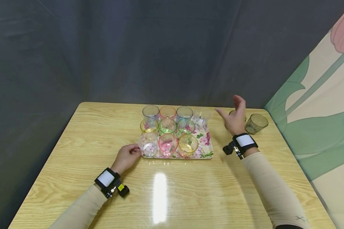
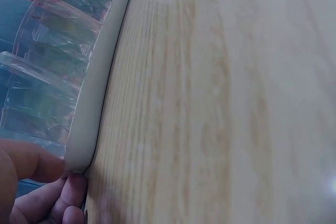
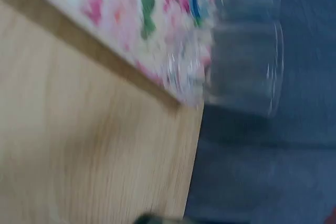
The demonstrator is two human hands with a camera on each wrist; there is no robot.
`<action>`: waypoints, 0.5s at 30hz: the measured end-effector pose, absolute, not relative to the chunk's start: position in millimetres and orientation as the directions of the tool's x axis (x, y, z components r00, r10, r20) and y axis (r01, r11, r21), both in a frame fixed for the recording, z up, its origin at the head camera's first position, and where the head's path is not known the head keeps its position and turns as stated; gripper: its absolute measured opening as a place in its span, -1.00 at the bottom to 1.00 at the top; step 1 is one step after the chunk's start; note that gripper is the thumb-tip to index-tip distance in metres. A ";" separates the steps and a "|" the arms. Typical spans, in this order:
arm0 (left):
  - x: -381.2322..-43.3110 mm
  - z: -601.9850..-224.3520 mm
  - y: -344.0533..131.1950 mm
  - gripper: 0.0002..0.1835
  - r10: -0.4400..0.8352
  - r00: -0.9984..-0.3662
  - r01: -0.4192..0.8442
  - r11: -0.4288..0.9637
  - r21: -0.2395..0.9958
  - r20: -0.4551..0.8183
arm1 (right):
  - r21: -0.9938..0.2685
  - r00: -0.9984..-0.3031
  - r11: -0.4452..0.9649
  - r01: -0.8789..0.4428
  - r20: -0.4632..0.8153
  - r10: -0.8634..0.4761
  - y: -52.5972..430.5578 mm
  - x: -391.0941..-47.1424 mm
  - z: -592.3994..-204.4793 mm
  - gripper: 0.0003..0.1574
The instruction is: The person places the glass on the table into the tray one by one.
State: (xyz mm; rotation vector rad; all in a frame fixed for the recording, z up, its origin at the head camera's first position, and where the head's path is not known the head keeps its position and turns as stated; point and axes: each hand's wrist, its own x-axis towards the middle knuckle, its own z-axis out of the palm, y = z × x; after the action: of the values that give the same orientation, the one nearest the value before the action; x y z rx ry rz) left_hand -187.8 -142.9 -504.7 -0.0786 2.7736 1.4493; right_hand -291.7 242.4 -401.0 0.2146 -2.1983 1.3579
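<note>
A floral tray (image 1: 205, 143) holds several clear tinted cups in rows, among them a pink cup (image 1: 168, 145) and a yellow cup (image 1: 188, 145) at the front. My left hand (image 1: 127, 158) pinches the tray's front left corner; in the left wrist view the thumb and fingers (image 2: 39, 163) meet at its pale rim. My right hand (image 1: 235, 119) is raised to the right of the tray, thumb spread from the fingers, holding nothing. A colourless cup (image 1: 201, 118) stands at the tray's back right corner, seen blurred as a clear cup (image 3: 244, 69) in the right wrist view.
Right of my right hand a smoky olive cup (image 1: 256, 123) stands on the wooden table (image 1: 103, 136). Another dark cup is mostly hidden behind that hand. A dark curtain (image 1: 149, 51) hangs along the back edge, and a flower-patterned panel (image 1: 326, 105) borders the right.
</note>
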 end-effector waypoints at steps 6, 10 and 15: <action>-188.3 -505.3 -142.2 -0.69 -0.031 -0.998 -0.057 0.556 0.829 -0.048 | -0.856 -0.859 0.466 -0.223 0.399 0.320 278.1 -306.4 -420.9 0.07; -189.0 -504.2 -141.8 -0.68 -0.031 -0.998 -0.065 0.551 0.832 -0.058 | -0.877 -0.870 0.460 -0.135 0.328 0.369 297.5 -316.3 -442.8 0.15; -189.2 -503.1 -142.3 -0.68 -0.038 -0.997 -0.073 0.550 0.832 -0.063 | -0.880 -0.891 0.465 -0.093 0.282 0.356 306.3 -319.6 -458.9 0.27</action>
State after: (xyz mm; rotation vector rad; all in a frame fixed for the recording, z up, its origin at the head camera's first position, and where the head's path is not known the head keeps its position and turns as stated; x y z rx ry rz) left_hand -189.2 -142.3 -503.1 -0.0981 2.7325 1.4692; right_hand -319.6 306.3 -458.9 -0.2201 -2.2891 1.4132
